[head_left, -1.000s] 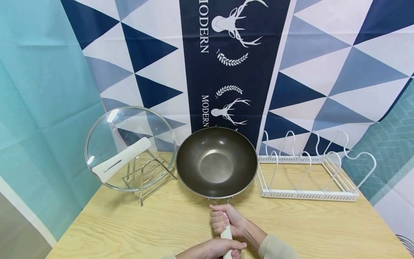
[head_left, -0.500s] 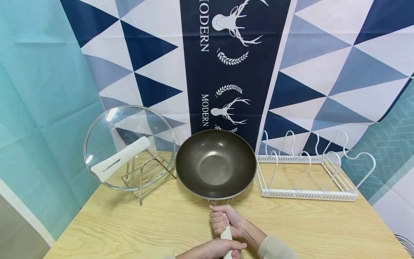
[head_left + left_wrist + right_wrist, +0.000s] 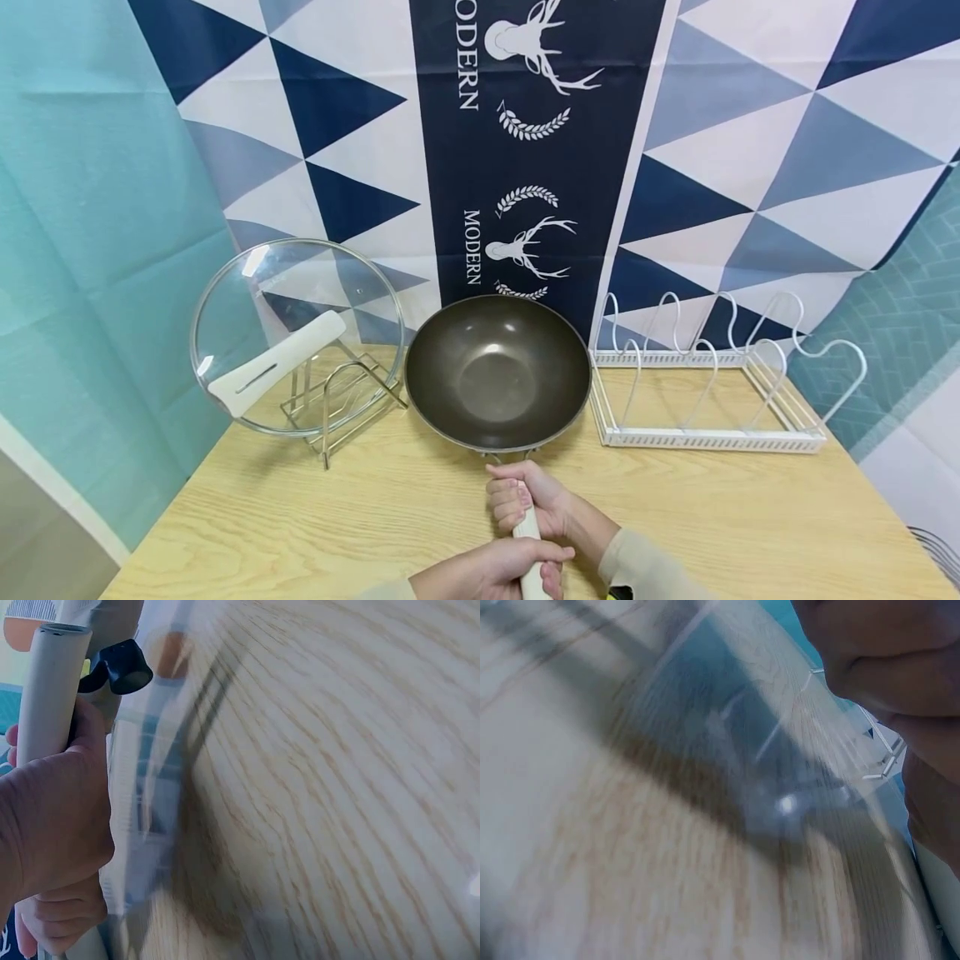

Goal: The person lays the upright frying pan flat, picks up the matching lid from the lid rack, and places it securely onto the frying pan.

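A wok [image 3: 497,375] with a dark inside stands out in the middle of the head view, its bowl facing me. Its pale handle [image 3: 529,527] points toward me. My right hand [image 3: 528,500] grips the handle close to the bowl, fingers curled around it. Just behind, my left hand [image 3: 498,567] holds the same handle nearer its end. In the left wrist view the handle's end [image 3: 54,697] sticks out past my left hand [image 3: 56,817]. Curled fingers [image 3: 900,682] of my right hand fill the upper right of the right wrist view.
Left of the wok, a glass lid [image 3: 292,275] with a white handle leans in a metal wire stand [image 3: 327,417]. To the right stands a white rack [image 3: 712,440] with several looped dividers. A patterned cloth [image 3: 360,108] hangs behind the wooden table [image 3: 300,525].
The head view has tilted slightly, so the surroundings sit a little higher. Against the cloth, the wok's far rim has dipped slightly. Both hands keep their hold on the handle.
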